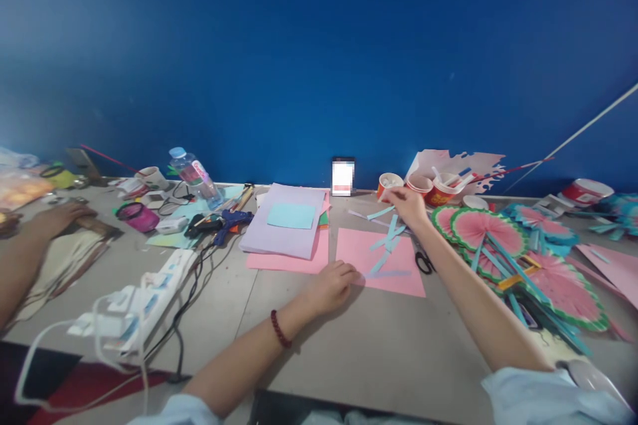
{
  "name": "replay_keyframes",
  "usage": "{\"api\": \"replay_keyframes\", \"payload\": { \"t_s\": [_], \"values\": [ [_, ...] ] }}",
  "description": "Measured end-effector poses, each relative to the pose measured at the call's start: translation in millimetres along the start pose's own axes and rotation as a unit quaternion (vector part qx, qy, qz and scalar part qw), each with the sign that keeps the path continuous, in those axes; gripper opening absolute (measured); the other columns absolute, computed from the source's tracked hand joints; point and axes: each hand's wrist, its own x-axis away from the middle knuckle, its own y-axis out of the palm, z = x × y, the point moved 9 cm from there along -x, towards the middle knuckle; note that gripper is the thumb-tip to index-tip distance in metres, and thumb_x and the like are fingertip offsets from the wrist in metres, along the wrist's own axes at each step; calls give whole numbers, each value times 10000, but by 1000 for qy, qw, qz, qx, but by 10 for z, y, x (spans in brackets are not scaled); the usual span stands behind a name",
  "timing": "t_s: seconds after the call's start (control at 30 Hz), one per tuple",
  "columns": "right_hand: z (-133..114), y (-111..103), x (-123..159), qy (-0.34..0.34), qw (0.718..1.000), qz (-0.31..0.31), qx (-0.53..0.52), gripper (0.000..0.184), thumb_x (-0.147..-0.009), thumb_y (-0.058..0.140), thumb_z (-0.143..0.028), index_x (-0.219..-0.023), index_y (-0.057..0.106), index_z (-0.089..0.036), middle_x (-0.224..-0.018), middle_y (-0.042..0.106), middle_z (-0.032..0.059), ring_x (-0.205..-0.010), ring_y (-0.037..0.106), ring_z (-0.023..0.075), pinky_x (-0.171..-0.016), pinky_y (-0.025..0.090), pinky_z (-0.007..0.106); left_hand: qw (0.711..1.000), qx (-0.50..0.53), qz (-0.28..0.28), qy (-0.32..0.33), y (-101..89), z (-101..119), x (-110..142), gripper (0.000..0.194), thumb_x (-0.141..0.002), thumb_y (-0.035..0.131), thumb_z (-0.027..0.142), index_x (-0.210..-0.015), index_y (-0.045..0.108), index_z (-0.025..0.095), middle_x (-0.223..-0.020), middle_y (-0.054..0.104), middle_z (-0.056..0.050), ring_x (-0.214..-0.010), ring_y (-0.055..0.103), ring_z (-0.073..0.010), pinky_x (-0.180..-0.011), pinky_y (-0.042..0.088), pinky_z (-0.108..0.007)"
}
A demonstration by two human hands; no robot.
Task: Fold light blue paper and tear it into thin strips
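Note:
Near the left edge of a pink sheet of paper (381,252) rests my left hand (336,285), fingers curled in; whatever they hold, if anything, is hidden. A lavender paper strip (393,273) lies just beyond its fingertips. My right hand (409,207) reaches forward to a red-and-white paper cup (390,181) with pale bits in it. Its fingers are drawn together in front of the cup, and I cannot make out anything between them. Several light-blue paper strips (386,242) lie loosely across the pink sheet. Black-handled scissors (424,262) sit at its right edge.
Left of the pink sheet stand stacked lavender papers (284,239), a blue glue gun (232,219), a water bottle (197,176) and a power strip (159,299) with cables. Watermelon-like paper fans (488,232) fill the right. Another person's hand (64,216) is at far left.

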Motion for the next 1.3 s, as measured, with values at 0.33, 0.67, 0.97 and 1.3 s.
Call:
{"api": "replay_keyframes", "payload": {
  "t_s": [0.33, 0.67, 0.97, 1.3],
  "values": [
    [26, -342, -493, 44, 982, 43, 177, 310, -726, 512, -231, -943, 717, -148, -799, 721, 85, -832, 641, 240, -851, 441, 378, 1000, 17, 0, -1, 4, -20, 0, 379, -765, 410, -10, -1040, 573, 194, -993, 621, -67, -928, 551, -178, -841, 438, -317],
    [141, 135, 654, -6, 911, -358, 204, 196, -678, 477, -144, -679, 669, -185, -636, 677, 29, -578, 602, 153, -576, 417, 227, 1000, 8, -7, 4, 26, -14, -10, 403, -749, 404, -24, -1051, 562, 191, -1027, 614, -67, -964, 536, -183, -850, 424, -316],
    [288, 397, 939, -7, 890, -395, 227, 241, -703, 421, -129, -716, 648, -208, -758, 681, 19, -652, 582, 157, -605, 387, 238, 1000, 2, -10, 11, 7, 10, -19, 370, -768, 422, -10, -1050, 569, 178, -980, 616, -64, -906, 534, -180, -800, 427, -297],
    [54, 763, 526, -86, 930, -307, 185, 312, -710, 410, -57, -885, 645, -165, -959, 663, 80, -872, 598, 183, -813, 427, 263, 1000, -2, -19, 15, 36, -14, -18, 362, -789, 419, 1, -1061, 578, 180, -973, 611, -69, -899, 543, -181, -803, 435, -304]
  ]
}}
